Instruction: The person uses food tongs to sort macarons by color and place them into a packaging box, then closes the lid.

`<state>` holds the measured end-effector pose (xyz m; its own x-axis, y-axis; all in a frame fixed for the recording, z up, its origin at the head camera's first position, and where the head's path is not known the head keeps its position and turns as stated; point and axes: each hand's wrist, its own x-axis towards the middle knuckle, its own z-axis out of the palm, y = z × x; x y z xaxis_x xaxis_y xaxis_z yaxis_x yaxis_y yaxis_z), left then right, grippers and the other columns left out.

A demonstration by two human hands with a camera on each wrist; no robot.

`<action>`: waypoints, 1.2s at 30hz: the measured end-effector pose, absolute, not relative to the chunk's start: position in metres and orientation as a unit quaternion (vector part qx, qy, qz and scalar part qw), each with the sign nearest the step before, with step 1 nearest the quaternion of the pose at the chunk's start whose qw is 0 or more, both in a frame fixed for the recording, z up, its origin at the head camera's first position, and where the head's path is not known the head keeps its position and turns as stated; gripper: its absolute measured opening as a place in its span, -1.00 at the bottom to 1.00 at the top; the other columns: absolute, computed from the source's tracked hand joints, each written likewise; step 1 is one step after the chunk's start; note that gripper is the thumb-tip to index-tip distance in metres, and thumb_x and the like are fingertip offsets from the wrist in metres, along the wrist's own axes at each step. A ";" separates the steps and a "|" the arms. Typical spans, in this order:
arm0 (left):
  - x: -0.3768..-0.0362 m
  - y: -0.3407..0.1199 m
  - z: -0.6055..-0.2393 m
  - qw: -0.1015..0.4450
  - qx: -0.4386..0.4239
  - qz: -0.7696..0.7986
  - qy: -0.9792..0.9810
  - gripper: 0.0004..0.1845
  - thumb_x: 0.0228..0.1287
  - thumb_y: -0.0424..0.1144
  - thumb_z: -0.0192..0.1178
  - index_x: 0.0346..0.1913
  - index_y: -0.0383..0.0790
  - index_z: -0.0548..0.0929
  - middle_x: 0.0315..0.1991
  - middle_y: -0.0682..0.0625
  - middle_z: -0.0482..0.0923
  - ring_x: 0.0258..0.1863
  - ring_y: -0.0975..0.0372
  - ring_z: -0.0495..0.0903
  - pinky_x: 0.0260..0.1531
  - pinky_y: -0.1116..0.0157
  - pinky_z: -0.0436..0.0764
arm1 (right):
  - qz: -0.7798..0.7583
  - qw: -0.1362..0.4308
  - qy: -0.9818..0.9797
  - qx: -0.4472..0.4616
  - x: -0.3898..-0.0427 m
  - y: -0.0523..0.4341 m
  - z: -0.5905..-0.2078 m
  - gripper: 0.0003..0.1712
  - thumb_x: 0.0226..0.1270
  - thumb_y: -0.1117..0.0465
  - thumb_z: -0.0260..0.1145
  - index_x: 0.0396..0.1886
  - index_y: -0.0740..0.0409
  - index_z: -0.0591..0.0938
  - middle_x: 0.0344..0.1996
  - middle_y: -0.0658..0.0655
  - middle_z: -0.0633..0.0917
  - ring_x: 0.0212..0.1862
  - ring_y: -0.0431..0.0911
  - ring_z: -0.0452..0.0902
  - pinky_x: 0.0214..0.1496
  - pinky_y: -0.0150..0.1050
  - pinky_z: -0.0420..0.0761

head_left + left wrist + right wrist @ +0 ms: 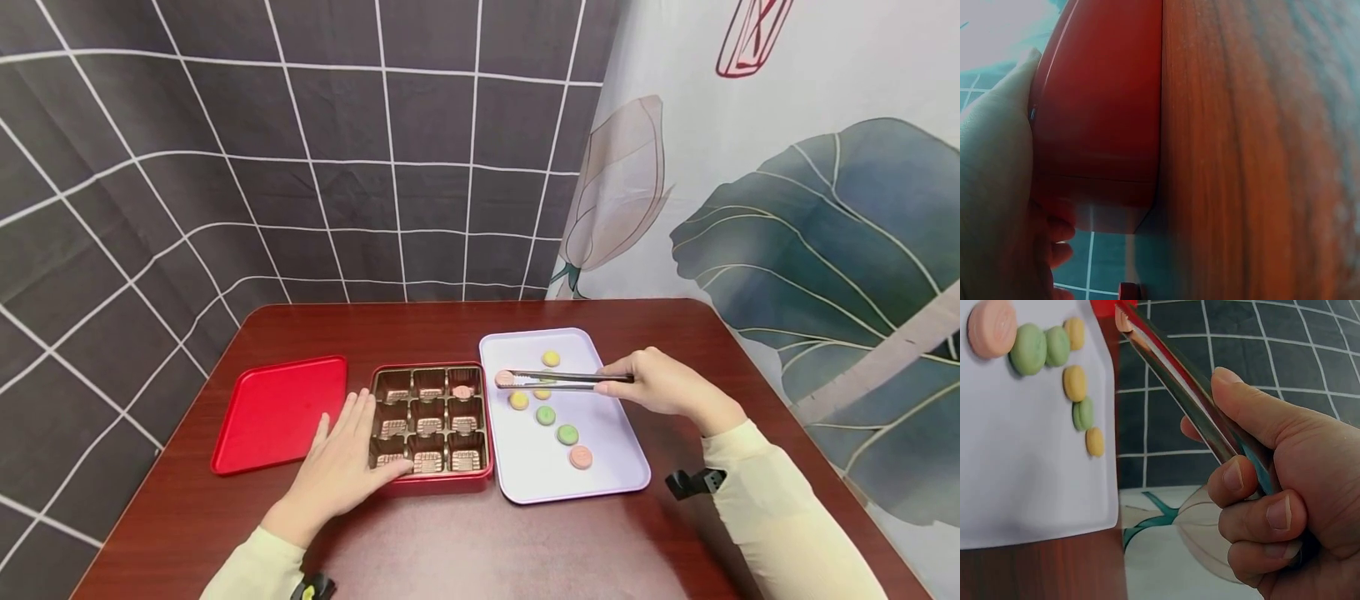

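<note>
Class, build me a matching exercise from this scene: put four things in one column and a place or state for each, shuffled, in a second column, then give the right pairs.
Things:
1. flat red lid
2. pink round sweet
3. red box with a brown nine-cell insert
4. pale lilac rectangular tray

Places or states:
A. pinched at the tip of the metal tongs
B. under the left hand
C. lying at the far left on the table
D. carrying loose yellow, green and pink sweets

Pairs: 1-C, 2-A, 3-B, 4-D
</note>
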<state>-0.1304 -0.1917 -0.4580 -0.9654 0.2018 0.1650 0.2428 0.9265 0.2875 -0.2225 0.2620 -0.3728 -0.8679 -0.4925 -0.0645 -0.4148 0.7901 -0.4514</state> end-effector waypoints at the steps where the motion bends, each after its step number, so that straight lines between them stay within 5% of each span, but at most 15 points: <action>1: -0.131 -0.192 -0.458 0.066 -0.113 -0.155 -0.979 0.23 -0.04 0.51 0.14 0.48 -0.34 0.07 0.49 -0.21 0.02 0.49 -0.04 -0.08 0.34 -0.21 -0.07 | -0.218 0.090 0.941 -0.242 -0.221 0.261 -0.372 -0.51 0.16 -0.10 0.41 -0.04 0.13 0.74 -0.32 -0.03 0.74 -0.47 -0.20 0.46 -0.52 -0.33 0.47; 8: -0.131 -0.193 -0.457 0.059 -0.116 -0.153 -0.980 0.34 -0.21 0.55 0.22 0.48 -0.34 0.07 0.49 -0.21 0.03 0.48 -0.04 -0.07 0.32 -0.24 -0.08 | -0.221 0.082 0.935 -0.266 -0.215 0.254 -0.364 -0.54 0.18 -0.12 0.39 -0.04 0.07 0.74 -0.53 -0.18 0.67 -0.58 -0.23 0.37 -0.62 -0.35 0.34; 24: -0.132 -0.194 -0.459 0.076 -0.125 -0.145 -0.979 0.36 -0.22 0.60 0.17 0.47 -0.37 0.08 0.48 -0.22 0.03 0.48 -0.05 -0.04 0.33 -0.22 -0.07 | -0.213 0.081 0.915 -0.332 -0.211 0.234 -0.356 -0.47 0.18 -0.26 0.30 -0.05 -0.01 0.75 -0.34 -0.22 0.73 -0.54 -0.32 0.43 -0.58 -0.39 0.41; 31: -0.132 -0.194 -0.460 0.079 -0.126 -0.148 -0.978 0.36 -0.22 0.60 0.17 0.46 -0.39 0.09 0.48 -0.24 0.04 0.47 -0.07 -0.02 0.35 -0.18 -0.04 | -0.197 0.095 0.911 -0.349 -0.212 0.224 -0.353 -0.66 0.23 -0.07 0.37 -0.06 -0.05 0.75 -0.51 -0.30 0.67 -0.61 -0.33 0.32 -0.65 -0.41 0.28; 36: -0.131 -0.194 -0.458 0.077 -0.124 -0.143 -0.979 0.39 -0.23 0.65 0.08 0.46 -0.42 0.08 0.48 -0.26 0.03 0.47 -0.08 -0.04 0.36 -0.16 -0.05 | -0.190 0.111 0.909 -0.355 -0.213 0.218 -0.351 -0.61 0.23 -0.17 0.33 -0.08 -0.08 0.76 -0.43 -0.29 0.70 -0.59 -0.33 0.35 -0.64 -0.41 0.28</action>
